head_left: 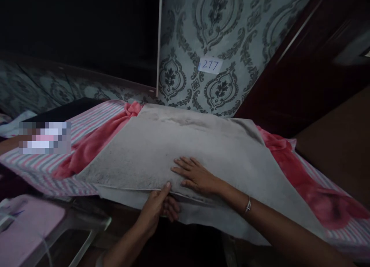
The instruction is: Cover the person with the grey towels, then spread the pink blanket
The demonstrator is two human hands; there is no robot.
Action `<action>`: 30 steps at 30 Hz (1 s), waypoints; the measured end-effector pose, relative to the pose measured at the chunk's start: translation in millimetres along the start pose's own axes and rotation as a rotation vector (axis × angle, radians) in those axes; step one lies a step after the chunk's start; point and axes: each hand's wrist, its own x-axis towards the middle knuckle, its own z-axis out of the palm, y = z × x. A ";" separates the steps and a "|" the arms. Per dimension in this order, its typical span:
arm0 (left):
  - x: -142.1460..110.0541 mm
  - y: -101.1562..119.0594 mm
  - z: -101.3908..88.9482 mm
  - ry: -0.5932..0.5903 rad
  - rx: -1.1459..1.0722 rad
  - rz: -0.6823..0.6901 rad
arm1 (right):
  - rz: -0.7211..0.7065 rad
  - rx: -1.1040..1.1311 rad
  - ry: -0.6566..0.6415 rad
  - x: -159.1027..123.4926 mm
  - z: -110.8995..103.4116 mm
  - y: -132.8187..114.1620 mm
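A silver bracelet [248, 204] encircles the right wrist [232, 193].

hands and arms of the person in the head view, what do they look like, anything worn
The left hand and right hand are ungloved, with sleeveless forearms. A slim silvery bracelet circles the right wrist. Something pale sits on the left arm, too dim to identify.

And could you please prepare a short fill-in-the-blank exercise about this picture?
1. The left hand pinches the edge of the grey cloth between its fingers and ____.
2. The right hand rests on this cloth with its palm facing ____.
3. The paper on the wall shows the number ____.
4. The sheet under the red blanket is patterned with ____.

Missing words: thumb; down; 277; stripes.
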 end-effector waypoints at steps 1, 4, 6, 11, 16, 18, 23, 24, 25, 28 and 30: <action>1.5 -1.6 1.3 0.021 0.016 -0.003 | 0.007 -0.006 0.004 3.2 -0.6 6.0; 4.7 -6.2 1.1 0.070 0.064 -0.009 | 0.031 -0.060 0.040 20.1 -3.9 31.6; 6.4 -9.1 0.7 0.094 0.071 -0.003 | 0.062 -0.106 0.074 34.6 -8.0 51.8; 6.4 -13.5 -1.0 0.112 0.060 -0.015 | 0.240 -0.145 0.120 69.6 -23.4 100.8; 4.2 -16.2 -7.0 0.067 0.052 -0.041 | 0.378 -0.125 0.112 92.9 -36.2 136.1; 4.6 -17.7 -8.8 0.054 0.042 -0.054 | 0.426 -0.123 0.123 98.5 -38.3 144.4; 4.1 -17.7 -10.8 0.052 0.019 -0.055 | 0.487 -0.132 0.173 104.2 -37.2 152.7; 3.9 -17.2 -10.9 0.048 0.030 -0.053 | 0.490 -0.131 0.175 104.4 -37.1 152.6; 4.0 -16.9 -10.8 0.042 0.046 -0.053 | 0.493 -0.127 0.173 104.6 -37.5 151.9; 6.6 -18.0 -9.7 0.034 0.098 -0.044 | 0.512 -0.108 0.164 104.5 -41.7 146.8; 9.4 -19.7 -8.7 0.055 0.108 -0.019 | 0.540 -0.094 0.161 102.0 -45.4 140.3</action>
